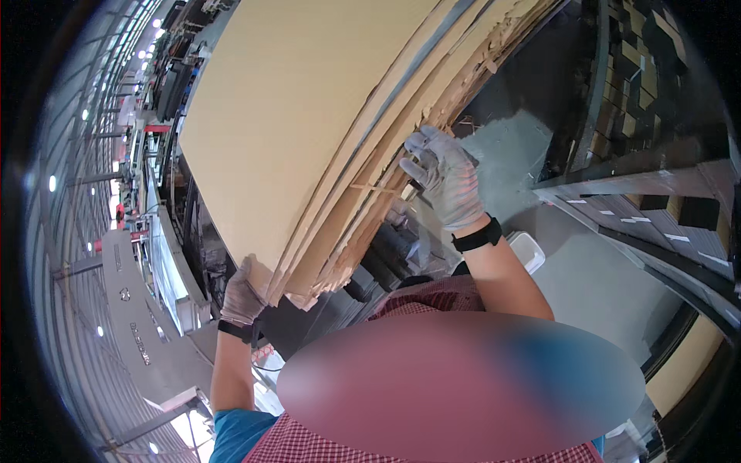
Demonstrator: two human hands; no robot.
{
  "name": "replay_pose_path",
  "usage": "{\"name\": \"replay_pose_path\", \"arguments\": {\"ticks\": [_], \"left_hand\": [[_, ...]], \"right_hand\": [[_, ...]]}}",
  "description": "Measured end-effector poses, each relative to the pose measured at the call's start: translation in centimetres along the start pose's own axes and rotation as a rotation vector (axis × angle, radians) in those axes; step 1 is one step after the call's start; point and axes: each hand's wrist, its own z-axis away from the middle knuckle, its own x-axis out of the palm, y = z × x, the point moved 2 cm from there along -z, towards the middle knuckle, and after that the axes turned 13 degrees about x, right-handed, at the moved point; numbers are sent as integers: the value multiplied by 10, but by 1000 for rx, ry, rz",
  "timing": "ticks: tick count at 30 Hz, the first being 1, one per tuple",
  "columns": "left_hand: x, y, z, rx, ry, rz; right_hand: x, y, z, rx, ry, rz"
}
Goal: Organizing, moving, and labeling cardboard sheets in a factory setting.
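Observation:
A thick stack of brown cardboard sheets fills the upper middle, tilted, with a flat top face. Its right side shows several layers, with ragged, torn strips of cardboard along the edge. My left hand, in a grey-white glove, grips the stack's near left corner; the thumb lies on top and the other fingers are hidden. At the torn right edge, my right hand, gloved the same way, has its fingers curled against the cardboard. Both wrists wear dark bands.
Machinery with a grey housing stands at the left. Stacks of flat cardboard lie along the right, beside a metal rail. A white container sits on the grey floor past my right forearm.

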Motion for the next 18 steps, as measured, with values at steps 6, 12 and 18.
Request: {"name": "replay_pose_path", "arguments": {"ticks": [6, 12, 18], "left_hand": [[0, -6, -1, 23, -1, 18], [-12, -13, -5, 27, 48, -20], [-15, -9, -3, 17, 80, -59]], "right_hand": [[13, 22, 2, -215, 157, 355], [27, 89, 16, 322, 115, 942], [2, 144, 23, 334, 127, 705]]}}
